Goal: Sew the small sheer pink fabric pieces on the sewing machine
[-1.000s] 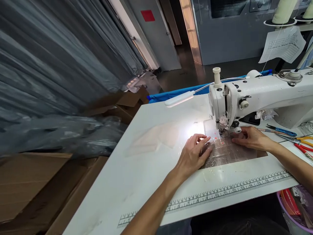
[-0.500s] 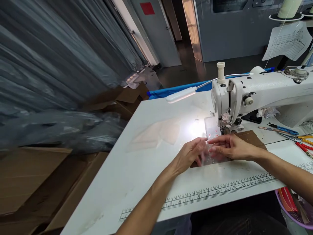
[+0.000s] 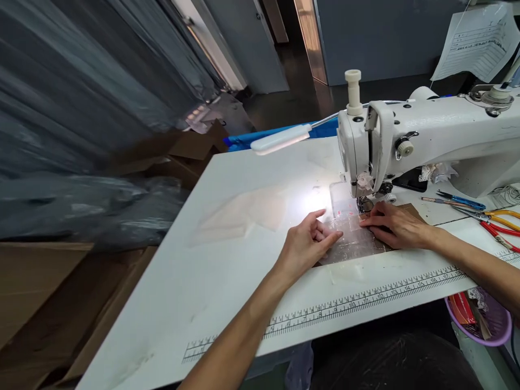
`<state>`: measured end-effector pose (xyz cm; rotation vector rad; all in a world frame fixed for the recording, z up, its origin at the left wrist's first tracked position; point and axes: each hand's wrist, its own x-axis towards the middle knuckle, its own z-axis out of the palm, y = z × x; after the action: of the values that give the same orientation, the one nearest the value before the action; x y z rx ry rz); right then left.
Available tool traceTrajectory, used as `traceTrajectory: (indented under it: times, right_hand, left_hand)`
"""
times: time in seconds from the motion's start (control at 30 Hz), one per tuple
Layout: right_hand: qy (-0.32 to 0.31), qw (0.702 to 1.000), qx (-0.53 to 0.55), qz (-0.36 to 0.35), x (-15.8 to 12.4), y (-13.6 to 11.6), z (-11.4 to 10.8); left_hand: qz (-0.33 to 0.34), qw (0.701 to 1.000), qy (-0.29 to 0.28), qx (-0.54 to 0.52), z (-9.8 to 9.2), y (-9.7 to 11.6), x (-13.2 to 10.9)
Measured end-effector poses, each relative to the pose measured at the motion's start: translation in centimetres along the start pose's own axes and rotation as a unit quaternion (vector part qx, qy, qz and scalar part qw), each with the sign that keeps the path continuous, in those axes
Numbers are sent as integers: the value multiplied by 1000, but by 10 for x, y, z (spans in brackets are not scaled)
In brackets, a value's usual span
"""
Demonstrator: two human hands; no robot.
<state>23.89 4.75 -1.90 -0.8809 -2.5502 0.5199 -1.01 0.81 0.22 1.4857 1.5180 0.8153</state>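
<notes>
A clear, shiny plastic piece with grid-like lines lies over a brown sheet in front of the sewing machine. At its left edge is my left hand, with thumb and index finger apart and the other fingers curled. My right hand rests on the brown sheet, its fingertips closed on the upper right part of the clear piece. Just beyond those fingertips is the presser foot. Part of the brown sheet is hidden under the plastic and my right hand.
A white lamp lights the white table. Snips, pliers and other tools lie at the right. A printed ruler runs along the front edge. Below right hangs a purple basket; cardboard boxes stand at left.
My hands have moved apart from close together over the plastic. The left now sits at its left edge, the right nearer the presser foot. More of the plastic shows; the camera view has shifted.
</notes>
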Motion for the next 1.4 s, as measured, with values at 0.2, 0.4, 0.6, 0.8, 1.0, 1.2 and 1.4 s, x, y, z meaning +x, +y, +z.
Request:
traceTrajectory:
  times: [0.2,0.4,0.6,0.8,1.0,1.2,1.4]
  right_hand:
    - [49,994,98,16,-4,4,1]
    - [36,997,69,-18,-5,2,2]
    - [43,998,48,-27,-6,2,5]
    - [31,999,39,-10,-6,0,5]
    - [5,997,80,0,-11,-7,-6]
    - [-52,998,43,-19,-13,-14,-11]
    - [-30,998,31,-35,-13,-13,-7]
  left_hand:
    - [-49,997,-8,-58,0,1,4]
    - [-92,990,1,-107,-1,3,7]
    - [-78,992,-4,-103,-1,5,6]
    - [-71,993,-12,-89,-1,2,6]
    - [-52,995,-19,-82,-1,-7,7]
    - [-53,995,-22,-78,-3,-11,7]
    - [110,981,121,107,-5,-7,8]
